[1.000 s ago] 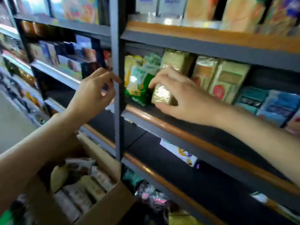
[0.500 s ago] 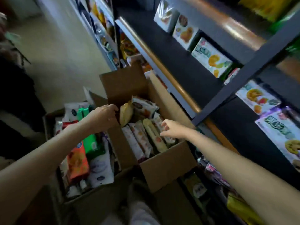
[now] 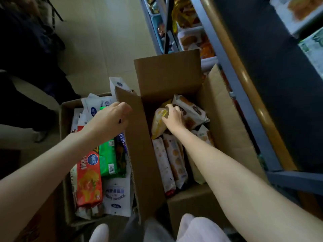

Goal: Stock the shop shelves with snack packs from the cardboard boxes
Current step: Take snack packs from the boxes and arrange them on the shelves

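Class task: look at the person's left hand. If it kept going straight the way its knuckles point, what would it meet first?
Most likely the raised flap of the cardboard box, directly ahead of the left hand; depth is uncertain.

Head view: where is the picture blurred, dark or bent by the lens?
Head view: the shelf rail at the right is smeared and curves with the wide lens; the left edge is dark shadow; the right hand and the yellow snack pack it grips in the cardboard box are lit, slightly soft.
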Motion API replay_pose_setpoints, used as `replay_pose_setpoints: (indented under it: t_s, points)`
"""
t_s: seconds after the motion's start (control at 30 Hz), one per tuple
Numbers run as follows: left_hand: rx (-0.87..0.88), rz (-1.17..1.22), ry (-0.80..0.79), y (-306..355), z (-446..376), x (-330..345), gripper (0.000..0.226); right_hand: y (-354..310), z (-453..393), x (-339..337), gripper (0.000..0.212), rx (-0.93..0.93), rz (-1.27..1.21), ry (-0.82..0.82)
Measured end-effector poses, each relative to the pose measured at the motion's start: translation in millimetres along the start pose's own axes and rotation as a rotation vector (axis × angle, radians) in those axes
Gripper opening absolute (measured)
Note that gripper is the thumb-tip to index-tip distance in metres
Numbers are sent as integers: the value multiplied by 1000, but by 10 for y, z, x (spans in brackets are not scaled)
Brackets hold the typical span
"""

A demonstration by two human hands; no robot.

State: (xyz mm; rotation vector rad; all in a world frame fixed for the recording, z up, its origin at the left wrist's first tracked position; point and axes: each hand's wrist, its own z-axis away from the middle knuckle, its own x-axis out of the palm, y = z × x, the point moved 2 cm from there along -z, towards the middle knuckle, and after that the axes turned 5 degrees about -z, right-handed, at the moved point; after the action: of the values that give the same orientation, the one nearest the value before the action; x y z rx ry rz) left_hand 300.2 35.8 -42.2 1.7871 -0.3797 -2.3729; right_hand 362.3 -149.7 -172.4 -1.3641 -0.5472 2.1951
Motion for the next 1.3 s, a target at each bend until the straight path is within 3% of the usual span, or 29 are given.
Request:
replay_pose_setpoints:
  t_s: [0.2,0.4,0.63,0.73,0.8,0.9,1.0,1.07,1.13,1.3]
  points:
    - [24,17,35,-21,63,-18,30,41,-10,-120,28,-46,93,130]
    - [146,36,32,350,56,-391,38,-124,601,-1255,15,-278,-69,140]
    - [578,-206,-10,1198,443,-1080,100,-896,2176,-2651,8,-400,-167,-36]
    - [712,-276,-17,1576,839,-1346,109,-1183,2940,-2869,7,-407,-185,-93]
    - [768,-265,-37,1772,1113,-1463,103,-1284,3336,-2930,9,-405,-163,-47]
    - [744,40,-67,1961,1414,-1583,81,-1288,3802,-3091,19,-387,-341,240]
    - [582,460,-191,1990,1522,-1670,75,-1197,4293,-3325,16,-300,-560,527]
    - [479,740,-300,2013,1582,-1748,71,-1110,4577,-3401,10,-214,-596,570]
    - [411,915,-379,2074,1677,-1847,53,-1046,4758,-3384,17,-123,-592,546]
    - [401,1016,-415,2389,1948,-2091,44,-1045,4962,-3225,36,-64,-580,527]
